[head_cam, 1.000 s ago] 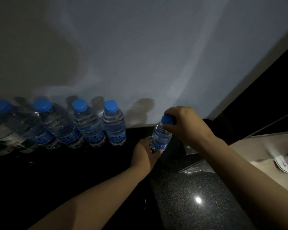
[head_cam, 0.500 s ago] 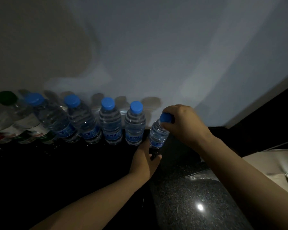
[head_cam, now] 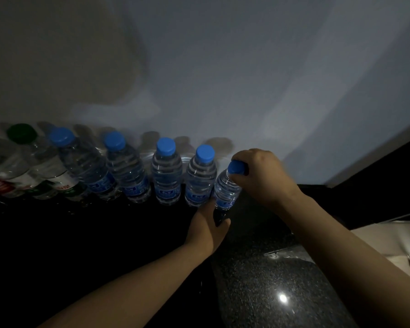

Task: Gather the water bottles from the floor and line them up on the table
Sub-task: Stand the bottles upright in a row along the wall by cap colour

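Right hand [head_cam: 260,176] pinching its blue cap and left hand [head_cam: 208,224] cupping its base, the person seats a clear plastic water bottle [head_cam: 226,190] beside the row's last blue-capped bottle [head_cam: 200,178] on the dark speckled table [head_cam: 270,268]; next, likely, release it upright.

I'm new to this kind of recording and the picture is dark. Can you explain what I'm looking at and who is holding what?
There is no machine here: a person wears a camera on the head, so you look down along both bare arms. A dark table stands against a pale wall. Along the wall stands a row of water bottles, four with blue caps, such as this one, and at least one with a green cap farther left. The right hand grips the cap of a fifth blue-capped bottle at the row's end, while the left hand steadies its base.
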A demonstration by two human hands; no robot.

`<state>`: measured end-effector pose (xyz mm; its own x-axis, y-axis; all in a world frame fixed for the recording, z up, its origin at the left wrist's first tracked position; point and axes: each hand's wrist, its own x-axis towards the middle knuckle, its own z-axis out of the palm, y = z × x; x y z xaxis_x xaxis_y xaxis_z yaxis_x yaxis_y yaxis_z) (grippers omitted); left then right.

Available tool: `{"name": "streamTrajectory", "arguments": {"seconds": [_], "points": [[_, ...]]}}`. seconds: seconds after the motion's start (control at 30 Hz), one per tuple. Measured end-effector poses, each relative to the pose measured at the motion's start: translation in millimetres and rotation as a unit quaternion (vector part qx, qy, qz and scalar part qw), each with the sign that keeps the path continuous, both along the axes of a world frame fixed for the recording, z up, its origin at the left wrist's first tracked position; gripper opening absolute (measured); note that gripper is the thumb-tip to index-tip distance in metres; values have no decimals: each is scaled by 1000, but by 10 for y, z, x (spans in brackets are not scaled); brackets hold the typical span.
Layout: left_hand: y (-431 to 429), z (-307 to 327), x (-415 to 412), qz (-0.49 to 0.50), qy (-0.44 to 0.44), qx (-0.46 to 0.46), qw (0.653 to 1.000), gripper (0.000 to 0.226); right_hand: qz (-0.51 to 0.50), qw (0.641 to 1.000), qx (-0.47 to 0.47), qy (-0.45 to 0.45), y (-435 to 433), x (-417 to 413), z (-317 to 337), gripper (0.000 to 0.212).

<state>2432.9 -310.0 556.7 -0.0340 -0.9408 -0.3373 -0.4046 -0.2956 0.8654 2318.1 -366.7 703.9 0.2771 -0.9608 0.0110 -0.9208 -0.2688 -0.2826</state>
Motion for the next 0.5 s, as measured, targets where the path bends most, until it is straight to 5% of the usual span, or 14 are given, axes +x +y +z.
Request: {"name": "streamTrajectory", "arguments": {"seconds": [0.5], "points": [[-99,14,-5,-24,-14,27,999,70,-9,1000,10,5,-30,-11,-24,28]]}}
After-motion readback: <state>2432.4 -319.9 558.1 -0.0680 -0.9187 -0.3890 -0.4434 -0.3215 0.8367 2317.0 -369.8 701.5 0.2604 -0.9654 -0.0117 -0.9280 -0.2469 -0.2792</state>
